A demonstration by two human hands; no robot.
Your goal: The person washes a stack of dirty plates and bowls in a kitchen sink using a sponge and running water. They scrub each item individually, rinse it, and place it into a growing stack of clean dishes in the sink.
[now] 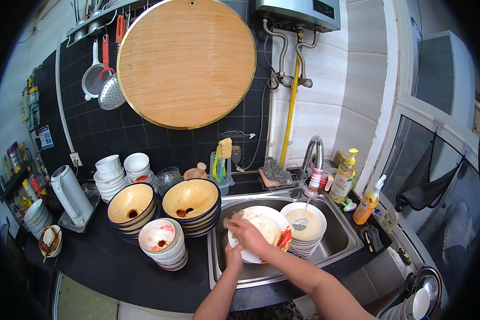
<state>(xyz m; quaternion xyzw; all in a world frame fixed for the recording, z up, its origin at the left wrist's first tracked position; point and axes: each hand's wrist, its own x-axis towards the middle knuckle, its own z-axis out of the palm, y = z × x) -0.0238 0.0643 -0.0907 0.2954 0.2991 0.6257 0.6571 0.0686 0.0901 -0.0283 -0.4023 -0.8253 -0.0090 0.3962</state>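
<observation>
My left hand (235, 258) grips the near-left rim of a white plate (272, 214) tilted over the stainless steel sink (260, 279). Red design or residue marks the plate's right side, and its middle looks pale and wet. Across the plate's left part lies my right hand (247, 236), blurred around the fingertips; whether it holds a pad there is not clear. To the right, a stack of white plates or shallow bowls (306, 219) stands in the sink under the running faucet (315, 160). Cloudy liquid fills the top one.
Left of the sink stand stacked yellow bowls with dark blue rims (194, 192) and stacked white bowls (160, 236). Farther left is an electric kettle (72, 196). A pump bottle (343, 178) and an orange spray bottle (367, 204) line the right side. Steel wool (277, 170) rests in a wire rack behind.
</observation>
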